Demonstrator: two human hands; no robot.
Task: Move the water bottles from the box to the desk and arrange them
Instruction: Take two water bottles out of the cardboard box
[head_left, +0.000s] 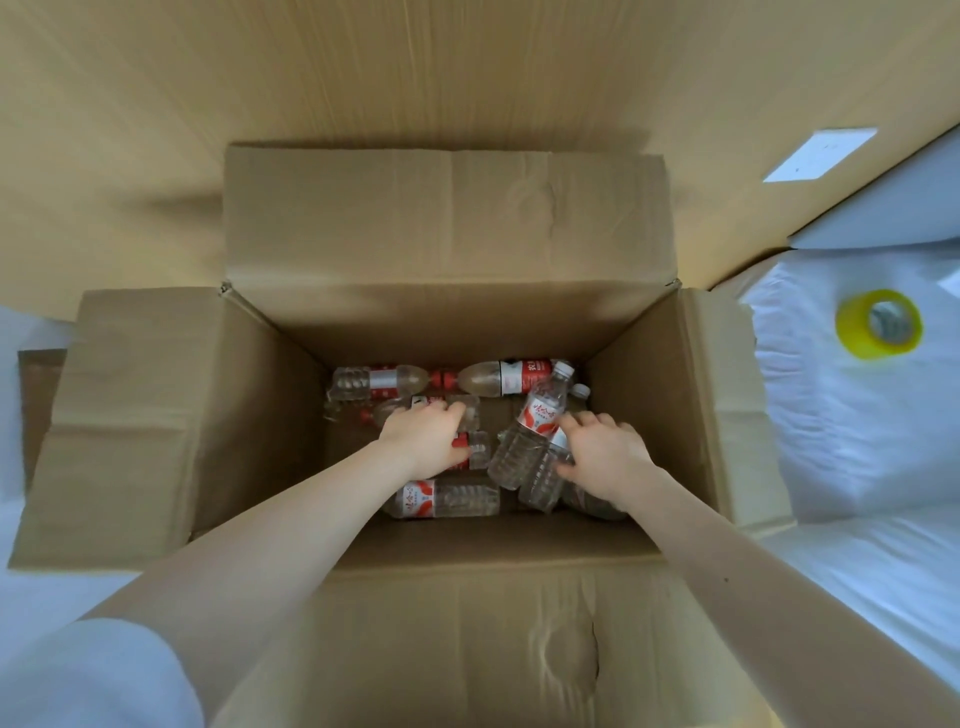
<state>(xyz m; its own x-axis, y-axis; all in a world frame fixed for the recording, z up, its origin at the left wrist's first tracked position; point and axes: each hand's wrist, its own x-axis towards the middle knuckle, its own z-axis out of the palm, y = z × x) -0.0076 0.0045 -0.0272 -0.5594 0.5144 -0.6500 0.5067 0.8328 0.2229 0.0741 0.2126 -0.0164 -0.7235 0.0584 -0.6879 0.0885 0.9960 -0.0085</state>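
I look down into an open cardboard box (270, 415) with several clear water bottles lying on its floor. Both my arms reach inside. My left hand (423, 436) curls over a red-labelled bottle (475, 449) at the box's middle. My right hand (605, 460) closes on a clear bottle (540, 475) that lies beside a tilted white-capped bottle (535, 421). Two red-labelled bottles (382, 384) (511, 376) lie along the far wall. Another bottle (444, 500) lies near the front, below my left wrist.
The box's four flaps are folded outward; the near flap (467, 639) is under my forearms. White bedding (852, 415) lies to the right with a yellow tape roll (879, 323) on it. A tan wall (363, 78) with a white switch plate (821, 155) rises behind.
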